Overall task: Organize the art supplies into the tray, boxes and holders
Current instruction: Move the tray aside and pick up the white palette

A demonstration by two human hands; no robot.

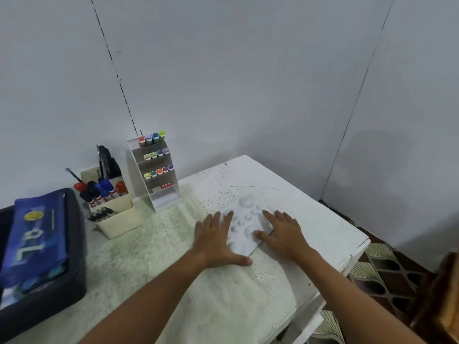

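Observation:
A white paint palette (244,223) with round wells lies flat on the white table (173,269). My left hand (216,242) rests flat at its left edge, fingers spread, fingertips touching the palette. My right hand (283,234) lies at its right edge with the thumb on top of the palette. A tiered white marker holder (156,175) with coloured markers stands at the back. Beside it a cream box (116,214) holds red, blue and black markers, scissors and brushes. A dark tray (39,281) at the far left carries a blue pouch (37,239).
Grey walls close in behind and to the right of the table. The table's right edge (352,254) drops to a patterned floor. A brown object (444,294) shows at the right border.

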